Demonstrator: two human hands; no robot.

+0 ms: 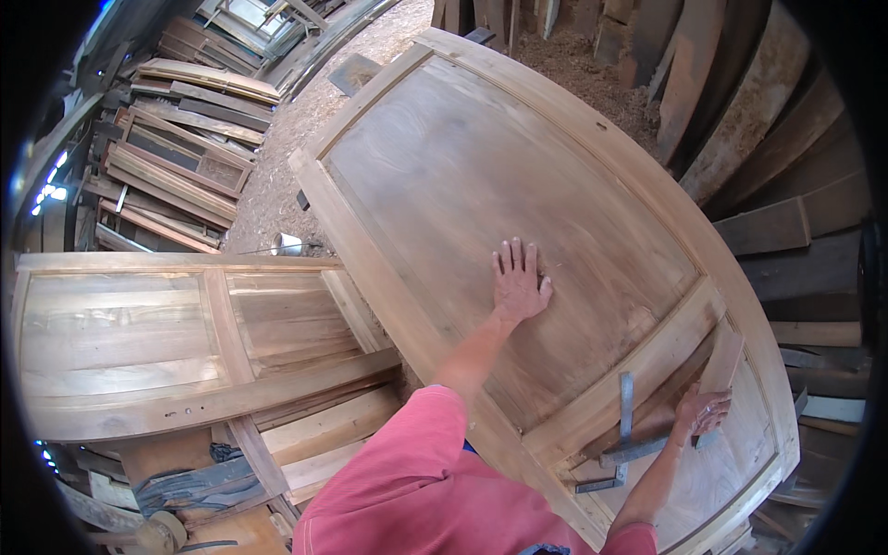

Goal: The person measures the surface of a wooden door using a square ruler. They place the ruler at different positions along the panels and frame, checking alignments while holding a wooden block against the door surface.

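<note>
A large wooden door [481, 176] with framed panels lies flat in front of me. My left hand [521, 289] rests palm down on its big panel, fingers stretched and slightly apart, holding nothing. At the door's near right part, my right hand [701, 410] is closed around the lower end of a short wooden block [722, 356] over the smaller panel. Part of that grip is hidden by the hand. Beside my right forearm lies a grey metal clamp-like tool [638, 450], with an upright bar and a bent end; my forearm covers some of it.
A second panelled door [120, 319] lies to the left, over stacked boards [333, 425]. Piled frames and planks [176, 166] stand at the far left. Leaning planks [740, 111] line the right side. A small white pot [288, 244] sits on the shavings-covered ground.
</note>
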